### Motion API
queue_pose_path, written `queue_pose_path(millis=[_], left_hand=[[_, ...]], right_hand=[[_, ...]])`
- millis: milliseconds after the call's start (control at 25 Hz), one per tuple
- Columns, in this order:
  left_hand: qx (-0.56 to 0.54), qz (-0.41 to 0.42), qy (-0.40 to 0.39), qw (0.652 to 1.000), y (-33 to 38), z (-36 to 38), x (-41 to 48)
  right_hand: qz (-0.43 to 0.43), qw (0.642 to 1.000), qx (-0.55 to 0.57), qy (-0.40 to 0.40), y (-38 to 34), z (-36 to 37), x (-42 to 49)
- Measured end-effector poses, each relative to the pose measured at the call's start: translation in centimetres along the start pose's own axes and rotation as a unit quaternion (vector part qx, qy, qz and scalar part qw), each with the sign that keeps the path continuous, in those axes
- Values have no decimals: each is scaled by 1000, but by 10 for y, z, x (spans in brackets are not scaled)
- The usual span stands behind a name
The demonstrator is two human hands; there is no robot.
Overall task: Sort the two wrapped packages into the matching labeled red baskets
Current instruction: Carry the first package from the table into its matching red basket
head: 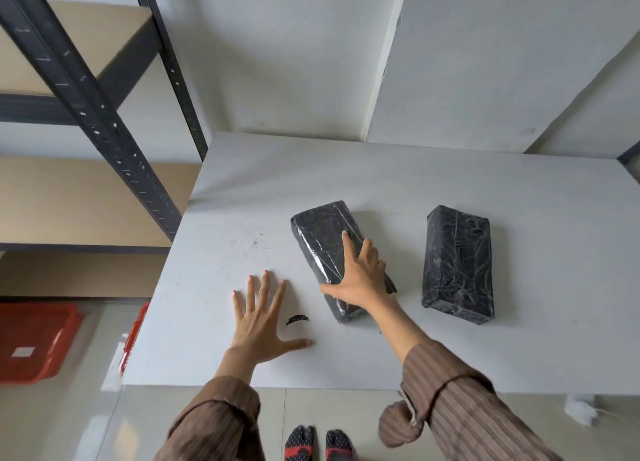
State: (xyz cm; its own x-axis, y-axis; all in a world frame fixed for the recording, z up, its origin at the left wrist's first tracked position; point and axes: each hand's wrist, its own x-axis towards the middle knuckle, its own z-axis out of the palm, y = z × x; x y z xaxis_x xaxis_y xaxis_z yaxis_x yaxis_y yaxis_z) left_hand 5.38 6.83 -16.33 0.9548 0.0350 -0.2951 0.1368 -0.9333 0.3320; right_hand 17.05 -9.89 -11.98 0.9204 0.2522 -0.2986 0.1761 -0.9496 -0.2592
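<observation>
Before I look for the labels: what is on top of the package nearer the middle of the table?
The right hand lies on the middle package, fingers spread over its near end. Only shiny black wrap shows elsewhere; no label visible. What the hand covers cannot be seen.

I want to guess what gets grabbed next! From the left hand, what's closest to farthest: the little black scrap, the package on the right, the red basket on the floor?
1. Little black scrap, just right of the left hand.
2. Package on the right, across the table.
3. Red basket, down on the floor, far left.
</observation>
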Motion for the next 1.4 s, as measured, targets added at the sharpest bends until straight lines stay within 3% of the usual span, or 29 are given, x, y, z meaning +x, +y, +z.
queue_pose_path(millis=[160,360,520,720,800,920,1080,1200,1280,1400], left_hand=[[2,-2,10,1000,-1,4,0],[7,-7,5,1000,-1,5,0],[-3,-8,8,1000,1,3,0],[-6,-13,7,1000,2,3,-1],[-4,-16,5,1000,3,2,-1],[12,-20,-4,1000,3,1,0],[11,-15,-8,1000,3,2,0],[-2,-11,-2,1000,2,3,-2],[5,-13,-3,1000,2,2,-1],[2,-11,-1,1000,1,2,-1]], right_hand=[[-93,991,53,-77,33,-30,15],[-62,967,205,-136,60,-66,23],[-86,977,185,-55,68,-73,19],[-60,985,-31,157,47,-61,12],[-17,978,-55,199,39,-51,14],[-17,971,-64,230,40,-43,20],[-44,991,70,108,59,-71,40],[-76,963,245,-77,67,-91,50],[-59,945,279,-161,66,-90,59],[-45,945,262,-189,62,-86,76]])
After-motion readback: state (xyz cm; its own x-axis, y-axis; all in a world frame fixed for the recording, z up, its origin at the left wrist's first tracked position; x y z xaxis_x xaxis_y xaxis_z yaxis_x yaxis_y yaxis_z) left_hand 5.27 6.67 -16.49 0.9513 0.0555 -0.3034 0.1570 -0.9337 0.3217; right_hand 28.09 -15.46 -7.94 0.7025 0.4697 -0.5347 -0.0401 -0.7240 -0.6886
